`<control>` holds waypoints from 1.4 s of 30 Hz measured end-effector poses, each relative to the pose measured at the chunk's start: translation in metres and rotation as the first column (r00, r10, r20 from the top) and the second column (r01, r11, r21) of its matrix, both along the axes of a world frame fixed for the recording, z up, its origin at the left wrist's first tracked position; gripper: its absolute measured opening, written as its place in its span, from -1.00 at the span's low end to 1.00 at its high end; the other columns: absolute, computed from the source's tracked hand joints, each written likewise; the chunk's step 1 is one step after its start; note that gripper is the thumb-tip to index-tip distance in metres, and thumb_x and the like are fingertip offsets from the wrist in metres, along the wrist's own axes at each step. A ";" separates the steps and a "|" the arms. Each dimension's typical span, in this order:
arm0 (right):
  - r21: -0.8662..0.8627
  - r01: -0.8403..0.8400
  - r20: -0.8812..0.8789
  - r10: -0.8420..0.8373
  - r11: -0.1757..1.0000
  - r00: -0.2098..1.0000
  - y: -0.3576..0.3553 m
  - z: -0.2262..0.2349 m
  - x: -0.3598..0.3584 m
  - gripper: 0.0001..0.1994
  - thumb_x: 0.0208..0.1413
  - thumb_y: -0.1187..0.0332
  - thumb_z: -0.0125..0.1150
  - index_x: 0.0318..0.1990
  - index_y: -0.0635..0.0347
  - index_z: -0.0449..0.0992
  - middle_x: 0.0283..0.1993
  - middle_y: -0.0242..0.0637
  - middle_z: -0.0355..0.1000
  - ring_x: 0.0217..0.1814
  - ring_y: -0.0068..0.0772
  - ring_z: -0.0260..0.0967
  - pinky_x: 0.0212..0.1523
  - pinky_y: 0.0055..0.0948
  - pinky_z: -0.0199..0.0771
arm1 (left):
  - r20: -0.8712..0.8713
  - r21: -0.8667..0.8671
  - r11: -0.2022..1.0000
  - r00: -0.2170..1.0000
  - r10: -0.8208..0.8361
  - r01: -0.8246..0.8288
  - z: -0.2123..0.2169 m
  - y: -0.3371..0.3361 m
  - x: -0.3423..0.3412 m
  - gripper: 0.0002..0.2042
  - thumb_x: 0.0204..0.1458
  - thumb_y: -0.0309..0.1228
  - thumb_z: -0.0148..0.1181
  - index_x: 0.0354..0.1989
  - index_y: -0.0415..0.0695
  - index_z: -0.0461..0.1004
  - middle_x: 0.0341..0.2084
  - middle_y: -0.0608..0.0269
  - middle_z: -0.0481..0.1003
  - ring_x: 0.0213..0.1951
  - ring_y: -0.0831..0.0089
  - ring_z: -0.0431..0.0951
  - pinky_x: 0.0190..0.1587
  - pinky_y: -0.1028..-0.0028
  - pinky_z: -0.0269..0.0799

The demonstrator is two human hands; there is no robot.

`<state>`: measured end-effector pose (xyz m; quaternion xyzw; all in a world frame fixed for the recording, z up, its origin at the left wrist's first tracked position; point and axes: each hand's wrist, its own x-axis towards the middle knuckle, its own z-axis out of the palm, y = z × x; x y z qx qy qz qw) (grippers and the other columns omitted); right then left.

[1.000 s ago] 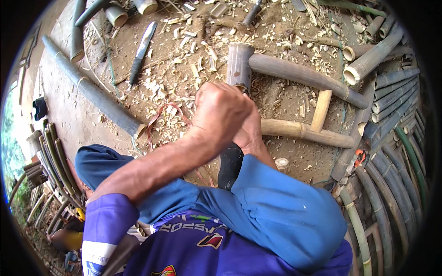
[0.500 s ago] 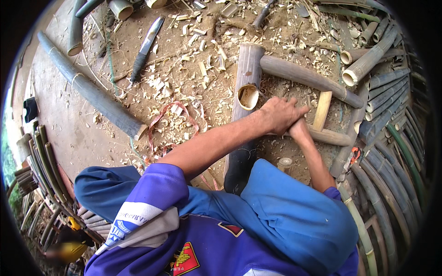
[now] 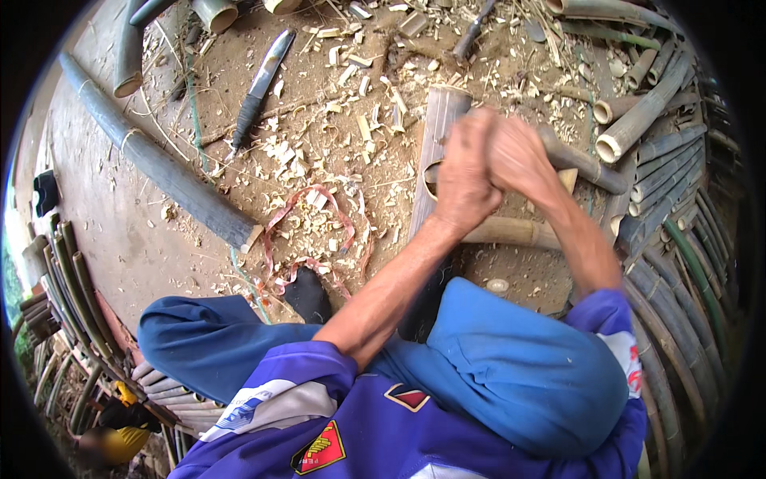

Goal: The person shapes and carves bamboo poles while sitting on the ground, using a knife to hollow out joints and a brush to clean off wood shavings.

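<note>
My left hand [image 3: 465, 180] and my right hand [image 3: 517, 153] are closed and pressed together over the upper crosspiece of a bamboo frame. Both are slightly blurred, and whatever lies inside their fingers is hidden. Beside my left hand stands the thick upright bamboo piece [image 3: 443, 120], whose cut side hole is partly covered. The upper bamboo pole [image 3: 586, 164] comes out beyond my right hand. Below my hands runs the lower bamboo pole [image 3: 515, 232]. A short pale crosspiece [image 3: 568, 179] shows partly behind my right forearm.
A dark-handled knife [image 3: 259, 92] lies on the chip-strewn ground, with a reddish strap [image 3: 273, 227] below it. To the left rests a long curved bamboo pole [image 3: 159, 164]. Bamboo lengths [image 3: 678, 144] are piled at right. Another person [image 3: 120, 439] is at lower left.
Both hands have moved up from beside the lower pole to the upper crosspiece near the upright. The right hand now shows beside the left, and the right forearm covers part of the frame.
</note>
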<state>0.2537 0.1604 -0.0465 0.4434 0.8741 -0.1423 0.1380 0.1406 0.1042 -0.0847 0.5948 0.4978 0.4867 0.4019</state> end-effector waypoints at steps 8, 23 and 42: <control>-0.218 0.695 -0.143 -0.727 0.685 0.672 -0.083 -0.021 0.060 -0.71 0.10 0.20 0.21 -0.14 0.20 0.50 -0.28 -0.15 0.48 -0.24 -0.25 0.45 -0.19 -0.19 0.52 | -0.278 -0.182 0.645 0.590 -0.758 0.743 0.012 0.015 0.022 -0.25 -0.25 -0.52 0.38 0.24 0.04 0.27 -0.06 -0.07 0.40 -0.06 -0.05 0.51 0.01 0.13 0.52; 0.238 -0.361 -0.082 0.389 0.902 0.918 0.033 -0.010 -0.032 -0.91 -0.03 0.37 0.33 -0.38 0.10 0.53 -0.63 -0.39 0.36 -0.44 -0.40 0.41 -0.33 -0.35 0.48 | 0.085 0.005 0.979 0.975 0.205 -0.206 -0.006 0.004 -0.014 -0.09 -0.21 -0.69 0.22 0.44 -0.14 0.01 0.19 -0.17 0.15 0.23 -0.06 0.28 0.16 0.05 0.47; -0.814 0.564 0.254 -0.787 0.140 0.562 -0.118 -0.018 -0.001 -0.38 0.00 0.48 0.31 0.28 0.18 0.29 0.18 -0.09 0.38 0.31 -0.34 0.27 0.23 -0.38 0.40 | -0.103 -0.514 0.358 0.358 -0.928 0.780 0.018 -0.011 -0.008 -0.17 -0.54 -0.59 0.42 0.17 -0.12 0.41 -0.05 -0.14 0.52 0.01 -0.01 0.57 0.08 0.20 0.50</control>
